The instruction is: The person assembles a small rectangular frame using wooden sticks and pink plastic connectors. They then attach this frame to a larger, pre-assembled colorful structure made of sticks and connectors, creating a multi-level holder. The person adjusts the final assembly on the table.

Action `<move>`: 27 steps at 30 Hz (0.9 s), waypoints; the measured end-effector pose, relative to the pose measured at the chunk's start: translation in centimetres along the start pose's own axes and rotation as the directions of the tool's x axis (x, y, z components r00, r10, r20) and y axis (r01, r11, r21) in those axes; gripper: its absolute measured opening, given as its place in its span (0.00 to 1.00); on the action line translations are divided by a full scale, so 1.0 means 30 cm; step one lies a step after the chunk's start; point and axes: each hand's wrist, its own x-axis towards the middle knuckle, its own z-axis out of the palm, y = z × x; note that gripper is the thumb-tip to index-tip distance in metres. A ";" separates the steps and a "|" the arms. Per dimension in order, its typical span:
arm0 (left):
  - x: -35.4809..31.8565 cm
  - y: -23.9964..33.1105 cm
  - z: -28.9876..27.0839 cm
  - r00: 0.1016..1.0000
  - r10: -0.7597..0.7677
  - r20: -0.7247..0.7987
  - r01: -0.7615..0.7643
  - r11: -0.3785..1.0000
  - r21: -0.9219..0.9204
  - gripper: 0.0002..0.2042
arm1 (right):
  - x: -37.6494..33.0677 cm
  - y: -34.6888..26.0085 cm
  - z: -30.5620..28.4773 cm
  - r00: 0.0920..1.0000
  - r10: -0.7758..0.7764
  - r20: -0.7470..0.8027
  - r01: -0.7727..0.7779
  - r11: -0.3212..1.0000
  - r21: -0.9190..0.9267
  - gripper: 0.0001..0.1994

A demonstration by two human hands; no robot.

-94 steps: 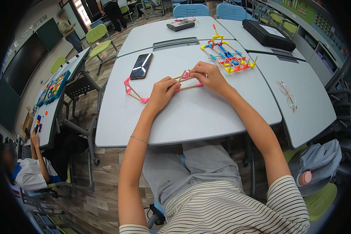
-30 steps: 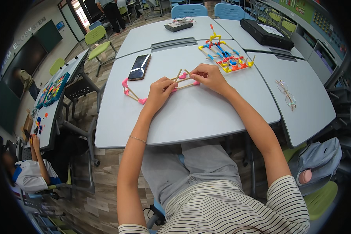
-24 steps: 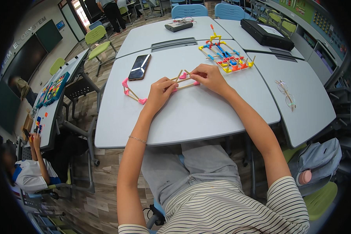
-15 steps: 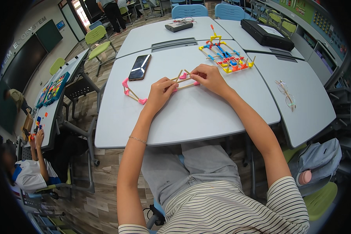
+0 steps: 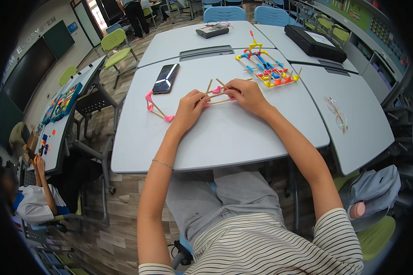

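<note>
My left hand (image 5: 189, 109) is closed in a pinch on a thin wooden stick (image 5: 209, 85) that points up and away. Facing it, my right hand (image 5: 247, 95) pinches a second wooden stick (image 5: 221, 84), tilted toward the first. Both sticks belong to, or rise beside, a low frame of wooden sticks with pink connectors (image 5: 216, 90) lying on the table between the hands. Pink pieces by the fingertips are partly covered. Left of my left hand lies another part with pink corner connectors (image 5: 169, 118); whether it joins the frame behind the hand is hidden.
A finished-looking stick structure with red, yellow and blue connectors (image 5: 267, 68) stands beyond my right hand. A phone (image 5: 166, 79) lies at the left, glasses (image 5: 337, 113) at the right. Farther back are a black case (image 5: 315, 43) and a grey device with wires (image 5: 212, 31).
The upper ends of the two sticks have shifted slightly as my hands adjust them. Both hands keep their pinch in nearly the same place. At the left, another person's hands have moved.
</note>
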 end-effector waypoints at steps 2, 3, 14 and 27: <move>0.002 -0.002 0.000 1.000 -0.005 -0.004 0.005 1.000 -0.007 0.08 | -0.001 -0.009 0.006 0.999 -0.032 -0.023 0.031 0.999 -0.023 0.05; 0.003 -0.003 0.002 1.000 0.000 -0.011 0.000 1.000 -0.017 0.08 | -0.003 -0.013 0.010 0.998 -0.049 -0.036 0.048 0.998 -0.037 0.05; 0.001 0.022 -0.003 0.999 -0.019 0.037 0.021 0.999 -0.037 0.10 | -0.004 -0.016 0.035 0.984 -0.089 -0.157 0.079 0.994 -0.073 0.07; 0.000 0.010 -0.002 1.000 -0.008 0.012 0.008 1.000 -0.012 0.09 | 0.009 0.037 0.014 0.988 0.049 -0.144 -0.036 0.995 0.095 0.06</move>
